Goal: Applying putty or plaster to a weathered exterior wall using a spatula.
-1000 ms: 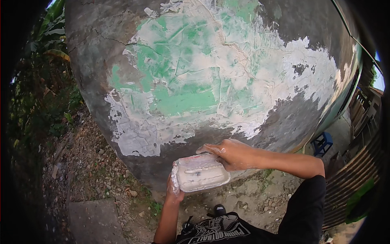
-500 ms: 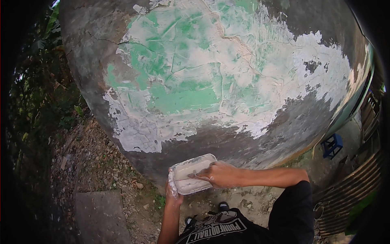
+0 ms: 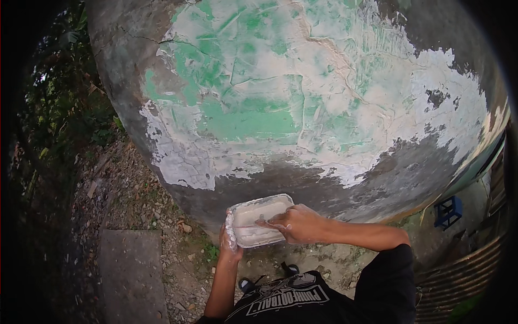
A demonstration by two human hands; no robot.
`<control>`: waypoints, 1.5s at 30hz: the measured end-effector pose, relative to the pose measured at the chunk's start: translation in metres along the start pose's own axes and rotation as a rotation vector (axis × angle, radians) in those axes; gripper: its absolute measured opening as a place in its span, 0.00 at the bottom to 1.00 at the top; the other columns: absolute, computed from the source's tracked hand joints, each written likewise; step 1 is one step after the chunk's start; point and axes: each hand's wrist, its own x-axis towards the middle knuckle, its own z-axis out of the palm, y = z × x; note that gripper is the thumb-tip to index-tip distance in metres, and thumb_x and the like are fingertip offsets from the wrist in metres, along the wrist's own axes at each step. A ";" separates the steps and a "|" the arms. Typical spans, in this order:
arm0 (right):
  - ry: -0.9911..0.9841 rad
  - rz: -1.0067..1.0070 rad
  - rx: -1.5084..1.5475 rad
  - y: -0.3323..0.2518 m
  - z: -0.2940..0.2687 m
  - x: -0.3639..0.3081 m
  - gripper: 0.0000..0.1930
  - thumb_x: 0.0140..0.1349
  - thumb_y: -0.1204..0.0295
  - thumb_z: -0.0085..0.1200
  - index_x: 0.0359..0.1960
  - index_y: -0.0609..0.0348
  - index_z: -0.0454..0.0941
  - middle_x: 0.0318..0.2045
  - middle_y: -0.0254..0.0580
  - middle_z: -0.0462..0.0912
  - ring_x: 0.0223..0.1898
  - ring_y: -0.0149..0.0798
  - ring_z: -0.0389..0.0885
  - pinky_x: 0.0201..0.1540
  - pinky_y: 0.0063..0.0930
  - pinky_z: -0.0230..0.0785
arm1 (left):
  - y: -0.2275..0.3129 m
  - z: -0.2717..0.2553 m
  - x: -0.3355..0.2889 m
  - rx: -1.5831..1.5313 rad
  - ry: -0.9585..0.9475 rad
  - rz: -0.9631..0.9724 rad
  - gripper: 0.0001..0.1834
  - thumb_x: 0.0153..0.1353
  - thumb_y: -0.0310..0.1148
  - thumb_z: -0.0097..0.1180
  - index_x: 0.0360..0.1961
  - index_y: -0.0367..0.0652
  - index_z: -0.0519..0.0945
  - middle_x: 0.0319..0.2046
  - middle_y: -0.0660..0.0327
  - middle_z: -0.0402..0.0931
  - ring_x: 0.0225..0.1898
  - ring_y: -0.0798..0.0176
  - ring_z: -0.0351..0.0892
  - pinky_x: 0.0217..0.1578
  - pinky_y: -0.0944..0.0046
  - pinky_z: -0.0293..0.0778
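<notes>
In the head view, your left hand holds the pale shallow tray by its left edge; the white-smeared fingers are clamped on this side. The tray is in front of your body, turned a little, and in the view it lies below the green-and-white patch of the wall. Your right hand reaches over the right rim, with one finger stretched inside, its tip at the whitish paste. Whether the other right fingers are apart or together, I cannot tell.
</notes>
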 end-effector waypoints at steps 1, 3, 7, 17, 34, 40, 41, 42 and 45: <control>-0.003 -0.007 0.001 0.004 0.000 -0.002 0.34 0.43 0.80 0.55 0.59 0.47 0.72 0.35 0.46 0.83 0.32 0.51 0.82 0.33 0.39 0.77 | -0.003 0.001 0.000 -0.003 0.005 0.005 0.28 0.66 0.51 0.46 0.53 0.36 0.71 0.48 0.53 0.75 0.47 0.55 0.77 0.49 0.55 0.75; 0.092 -0.111 0.111 0.014 0.005 -0.006 0.32 0.44 0.80 0.54 0.57 0.49 0.73 0.34 0.47 0.83 0.33 0.51 0.82 0.34 0.39 0.76 | -0.010 -0.002 0.002 0.038 0.072 -0.001 0.29 0.66 0.53 0.44 0.54 0.37 0.71 0.48 0.52 0.75 0.47 0.53 0.77 0.48 0.54 0.75; 0.079 0.013 0.210 0.019 -0.010 -0.006 0.31 0.45 0.80 0.54 0.57 0.50 0.73 0.38 0.47 0.83 0.37 0.51 0.81 0.38 0.40 0.76 | -0.020 -0.007 0.001 0.086 0.114 0.021 0.29 0.66 0.52 0.45 0.54 0.36 0.70 0.47 0.51 0.75 0.46 0.53 0.78 0.47 0.54 0.76; 0.023 -0.002 0.237 0.033 -0.014 -0.010 0.28 0.51 0.78 0.54 0.58 0.54 0.70 0.42 0.49 0.81 0.38 0.54 0.81 0.39 0.41 0.75 | -0.026 0.008 0.001 0.035 0.050 0.027 0.27 0.64 0.51 0.49 0.52 0.37 0.71 0.47 0.54 0.75 0.47 0.56 0.78 0.47 0.57 0.77; -0.411 -0.432 0.225 0.067 -0.068 0.022 0.30 0.42 0.84 0.55 0.50 0.46 0.79 0.53 0.39 0.78 0.60 0.49 0.68 0.54 0.39 0.70 | -0.021 0.013 0.012 -0.089 -0.151 -0.250 0.23 0.65 0.41 0.49 0.54 0.36 0.70 0.51 0.53 0.74 0.49 0.56 0.77 0.51 0.57 0.75; -0.036 -0.701 -0.218 0.033 -0.081 0.026 0.15 0.47 0.72 0.53 0.37 0.40 0.85 0.58 0.30 0.73 0.63 0.42 0.65 0.60 0.34 0.67 | -0.001 0.026 0.009 -0.042 -0.130 -0.264 0.22 0.63 0.42 0.50 0.53 0.39 0.71 0.48 0.54 0.75 0.47 0.56 0.78 0.48 0.53 0.77; -0.039 -0.713 -0.216 0.038 -0.075 0.029 0.15 0.47 0.72 0.53 0.37 0.40 0.85 0.58 0.30 0.73 0.63 0.42 0.65 0.60 0.34 0.67 | 0.001 0.025 0.009 -0.014 -0.173 -0.257 0.21 0.63 0.42 0.50 0.52 0.39 0.71 0.48 0.55 0.75 0.47 0.56 0.78 0.48 0.54 0.77; -0.086 -0.737 -0.240 0.044 -0.068 0.032 0.13 0.47 0.71 0.53 0.35 0.42 0.85 0.58 0.30 0.73 0.62 0.41 0.66 0.58 0.33 0.69 | 0.002 0.026 0.010 0.015 -0.222 -0.257 0.21 0.63 0.41 0.50 0.52 0.39 0.71 0.48 0.55 0.75 0.47 0.57 0.78 0.48 0.54 0.77; -0.164 -0.760 -0.333 0.050 -0.064 0.026 0.12 0.46 0.69 0.54 0.33 0.45 0.85 0.57 0.27 0.73 0.60 0.38 0.69 0.53 0.29 0.73 | 0.012 0.031 0.011 0.026 -0.248 -0.273 0.27 0.63 0.49 0.51 0.56 0.41 0.70 0.51 0.55 0.74 0.50 0.59 0.77 0.51 0.57 0.74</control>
